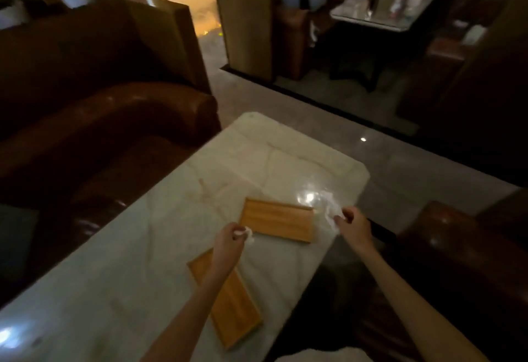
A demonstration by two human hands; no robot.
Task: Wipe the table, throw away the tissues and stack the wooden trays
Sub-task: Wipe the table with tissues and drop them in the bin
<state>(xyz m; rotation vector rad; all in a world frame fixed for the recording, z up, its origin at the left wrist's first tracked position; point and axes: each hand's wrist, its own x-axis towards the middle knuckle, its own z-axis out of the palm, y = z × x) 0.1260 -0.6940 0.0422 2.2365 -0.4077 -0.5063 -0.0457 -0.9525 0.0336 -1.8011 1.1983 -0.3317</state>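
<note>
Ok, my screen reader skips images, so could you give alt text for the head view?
Both hands hold crumpled tissues over a pale marble table: left hand, right hand. Two wooden trays lie apart, far tray, near tray. Brown leather sofa left.

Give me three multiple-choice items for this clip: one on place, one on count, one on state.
1. Where does the far tray lie?
A. between the two hands
B. on the sofa
C. on the floor

2. How many wooden trays are on the table?
A. one
B. two
C. four

3. How do the trays lie?
A. stacked
B. apart, flat
C. standing on edge

Answers: 1 A, the far tray sits between the left hand and the right hand, each pinching a tissue. 2 B, it and the near tray on the table. 3 B, a bare gap separates them.
</note>
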